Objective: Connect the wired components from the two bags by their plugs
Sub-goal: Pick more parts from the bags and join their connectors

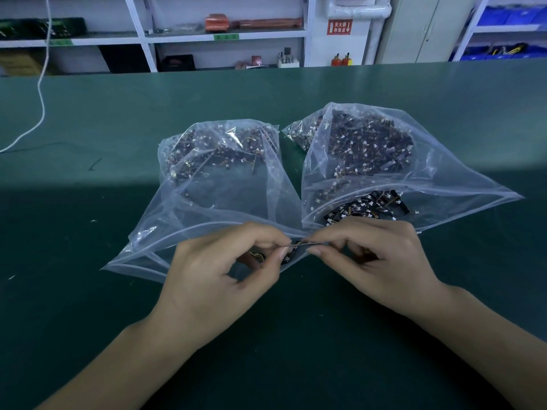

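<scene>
Fingertips point(276, 242) hide the plugs; wired parts point(288, 253) too small to tell.

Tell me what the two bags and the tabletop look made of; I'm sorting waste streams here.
Left bag and right bag: thin clear plastic film, apparently, glossy and creased, with the parts showing through and a ridged zip strip at the mouth. Tabletop: a matte dark green mat, possibly rubber or vinyl; it has scuffs and no glare.

Two bags: left bag point(207, 184), right bag point(384, 170). Two hands: left hand point(219, 273), right hand point(376, 261). Components inside are too many to count.
</scene>
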`<state>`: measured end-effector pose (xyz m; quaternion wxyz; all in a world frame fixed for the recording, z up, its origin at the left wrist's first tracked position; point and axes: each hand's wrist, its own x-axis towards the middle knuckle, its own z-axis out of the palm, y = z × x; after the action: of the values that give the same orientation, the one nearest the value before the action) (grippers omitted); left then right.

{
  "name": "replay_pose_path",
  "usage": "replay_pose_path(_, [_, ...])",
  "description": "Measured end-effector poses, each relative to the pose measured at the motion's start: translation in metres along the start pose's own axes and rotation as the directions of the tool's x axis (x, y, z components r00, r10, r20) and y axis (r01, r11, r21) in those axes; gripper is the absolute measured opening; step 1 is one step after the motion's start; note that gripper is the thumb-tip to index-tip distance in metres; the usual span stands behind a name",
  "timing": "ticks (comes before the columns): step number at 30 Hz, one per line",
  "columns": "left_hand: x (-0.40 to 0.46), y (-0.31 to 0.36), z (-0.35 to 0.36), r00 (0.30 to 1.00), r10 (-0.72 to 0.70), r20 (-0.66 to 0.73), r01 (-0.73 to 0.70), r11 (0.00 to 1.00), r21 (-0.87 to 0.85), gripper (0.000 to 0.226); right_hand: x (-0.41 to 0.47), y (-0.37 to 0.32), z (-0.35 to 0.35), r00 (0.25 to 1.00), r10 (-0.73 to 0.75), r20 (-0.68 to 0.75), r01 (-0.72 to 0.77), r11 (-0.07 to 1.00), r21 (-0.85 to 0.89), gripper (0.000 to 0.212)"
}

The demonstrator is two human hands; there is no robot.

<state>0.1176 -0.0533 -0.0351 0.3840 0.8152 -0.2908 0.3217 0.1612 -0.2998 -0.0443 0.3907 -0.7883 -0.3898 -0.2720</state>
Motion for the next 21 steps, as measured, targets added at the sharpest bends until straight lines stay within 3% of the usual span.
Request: replay_pose_path(21, [0.0010,-0.0050,-0.0004,0.996,-0.017,0.089,0.011,0.998,0.065,0.007,-0.0026,-0.0016,0.0037,0.998,0.056,0.019,-0.057,0.997,0.042,0.006])
